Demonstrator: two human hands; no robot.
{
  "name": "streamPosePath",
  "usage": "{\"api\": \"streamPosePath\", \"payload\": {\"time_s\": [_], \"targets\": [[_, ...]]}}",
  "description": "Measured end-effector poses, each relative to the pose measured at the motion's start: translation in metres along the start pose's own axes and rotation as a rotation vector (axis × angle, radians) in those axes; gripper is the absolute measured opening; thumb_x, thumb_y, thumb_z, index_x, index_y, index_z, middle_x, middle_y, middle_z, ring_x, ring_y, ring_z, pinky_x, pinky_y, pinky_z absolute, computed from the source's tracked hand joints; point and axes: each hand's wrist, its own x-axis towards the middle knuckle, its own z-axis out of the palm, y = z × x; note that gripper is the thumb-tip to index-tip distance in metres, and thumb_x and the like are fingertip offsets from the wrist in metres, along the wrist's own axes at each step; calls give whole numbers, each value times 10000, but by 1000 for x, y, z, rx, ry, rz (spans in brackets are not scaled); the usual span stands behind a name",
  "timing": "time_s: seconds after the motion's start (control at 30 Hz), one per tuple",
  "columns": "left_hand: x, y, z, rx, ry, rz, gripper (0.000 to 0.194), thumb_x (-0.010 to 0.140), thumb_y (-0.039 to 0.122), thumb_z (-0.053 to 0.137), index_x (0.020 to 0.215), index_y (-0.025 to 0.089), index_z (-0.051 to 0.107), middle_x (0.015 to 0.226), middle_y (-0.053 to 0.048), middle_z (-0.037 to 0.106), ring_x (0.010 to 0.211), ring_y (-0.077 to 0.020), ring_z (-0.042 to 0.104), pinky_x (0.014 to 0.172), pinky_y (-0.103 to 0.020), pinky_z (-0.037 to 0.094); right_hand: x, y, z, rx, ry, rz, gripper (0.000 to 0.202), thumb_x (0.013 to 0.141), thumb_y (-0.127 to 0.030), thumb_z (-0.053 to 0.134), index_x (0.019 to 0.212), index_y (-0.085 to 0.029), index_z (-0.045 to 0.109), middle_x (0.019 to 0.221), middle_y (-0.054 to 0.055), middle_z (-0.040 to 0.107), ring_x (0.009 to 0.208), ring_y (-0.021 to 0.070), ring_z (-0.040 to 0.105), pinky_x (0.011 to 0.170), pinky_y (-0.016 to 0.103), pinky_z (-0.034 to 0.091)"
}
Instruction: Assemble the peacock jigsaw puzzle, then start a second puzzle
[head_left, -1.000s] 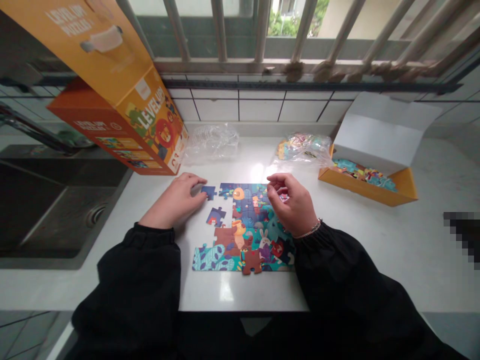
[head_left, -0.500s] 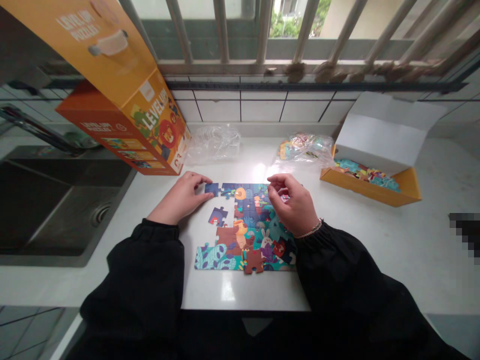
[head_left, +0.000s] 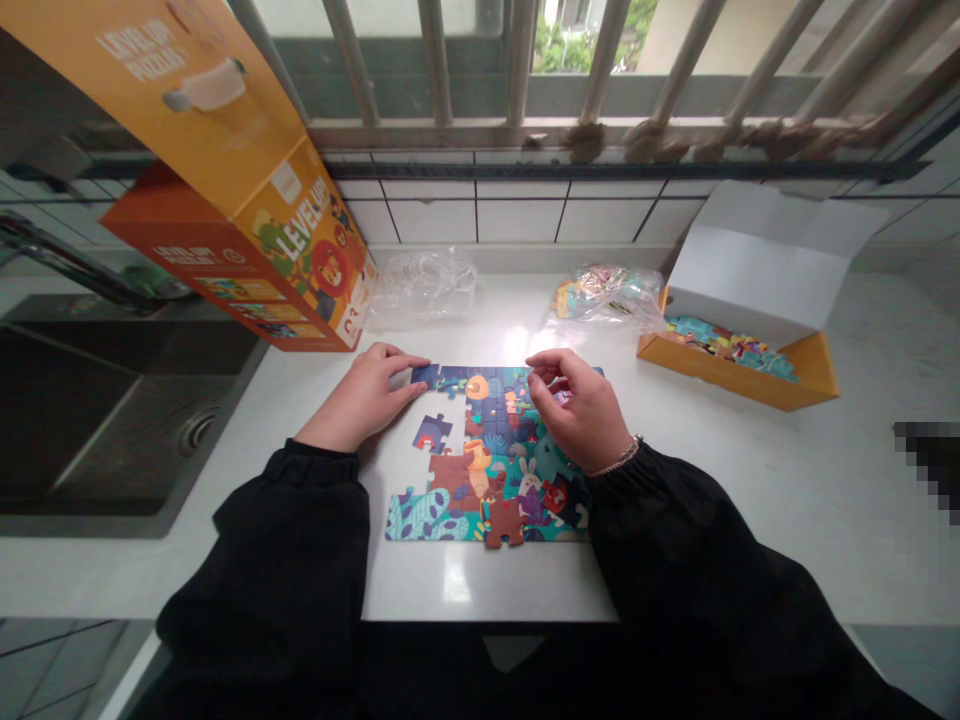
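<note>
A partly assembled jigsaw puzzle [head_left: 495, 430] with animals in a dark blue and teal scene lies flat on the counter. Thumb and index finger of my left hand [head_left: 367, 395] grip a dark blue edge puzzle piece [head_left: 425, 376] at its upper left corner, close against the top row. My right hand [head_left: 581, 410] hovers over or rests on the upper right part, fingers curled, thumb and index tips apart, nothing visible between them. A loose purple piece [head_left: 433, 433] sits in the gap at left. On top of the lower part lie a brown piece [head_left: 504, 520] and a dark piece with a red figure [head_left: 559, 495].
An orange puzzle box [head_left: 300, 270] stands at back left beside the sink [head_left: 142, 420]. Crumpled clear plastic [head_left: 424, 285] and a bag of pieces [head_left: 611, 295] lie along the wall. At right is an open yellow box [head_left: 735, 375] holding more pieces.
My left hand has shifted the edge piece slightly right, narrowing the gap to the top row. My right hand stays nearly in place. The view has shifted a little.
</note>
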Motion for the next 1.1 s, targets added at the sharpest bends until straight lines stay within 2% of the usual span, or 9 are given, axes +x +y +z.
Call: {"api": "streamPosePath", "payload": {"time_s": [0.2, 0.33, 0.47, 0.57, 0.63, 0.73, 0.87, 1.1], "targets": [[-1, 2, 0, 22, -24, 29, 468, 983, 552, 662, 1343, 278, 783, 1245, -97, 629, 1216, -299, 608, 1177, -495, 483, -2, 4, 1, -9, -17, 14, 177, 1025, -327, 625, 1167, -254, 700, 992, 35, 747, 867, 194, 712, 794, 374, 610], [-2, 13, -2, 36, 4, 40, 464, 994, 505, 641, 1353, 242, 772, 1275, -114, 645, 1231, -310, 613, 1191, -515, 475, -1, 4, 1, -5, -27, 11, 174, 1023, -328, 625, 1160, -251, 699, 985, 34, 739, 871, 193, 709, 799, 370, 607], [-2, 34, 1, 34, 55, 163, 395, 1047, 400, 582, 1370, 247, 751, 1434, -115, 662, 1353, -312, 592, 1230, -525, 449, 0, 3, 1, -4, -29, 12, 172, 1016, -317, 625, 1152, -245, 703, 978, 35, 734, 864, 192, 700, 794, 368, 600], [-1, 46, 10, 43, -13, 291, 367, 1078, 333, 543, 1378, 285, 750, 1544, -87, 651, 1430, -301, 576, 1247, -537, 439, 0, 3, 2, 1, -33, 11, 177, 1017, -307, 624, 1158, -241, 707, 995, 37, 735, 880, 191, 701, 803, 369, 599], [0, 48, 17, 54, -64, 337, 364, 1082, 305, 536, 1366, 274, 762, 1536, -94, 672, 1413, -299, 606, 1230, -538, 463, 0, 4, 2, -2, -34, 10, 176, 1017, -302, 626, 1160, -241, 708, 994, 35, 736, 876, 189, 701, 800, 368, 599], [1, 44, 23, 52, -70, 312, 361, 1078, 296, 544, 1361, 251, 764, 1481, -99, 719, 1356, -290, 660, 1197, -521, 508, 0, 5, 2, -5, -37, 10, 169, 1020, -305, 627, 1157, -245, 707, 989, 35, 739, 873, 191, 703, 800, 372, 601], [0, 39, 22, 41, -56, 273, 323, 1056, 300, 598, 1322, 238, 771, 1450, -90, 744, 1327, -283, 685, 1189, -513, 524, 0, 4, 2, 1, -47, 14, 170, 1021, -316, 628, 1153, -245, 708, 991, 36, 743, 873, 193, 709, 800, 376, 604], [-1, 45, 20, 18, -55, 234, 259, 1031, 256, 619, 1230, 256, 784, 1435, -78, 752, 1302, -286, 697, 1161, -515, 542, 0, 2, 2, -1, -52, 21, 167, 1016, -323, 625, 1139, -244, 706, 962, 35, 742, 852, 193, 702, 785, 376, 599]]}}
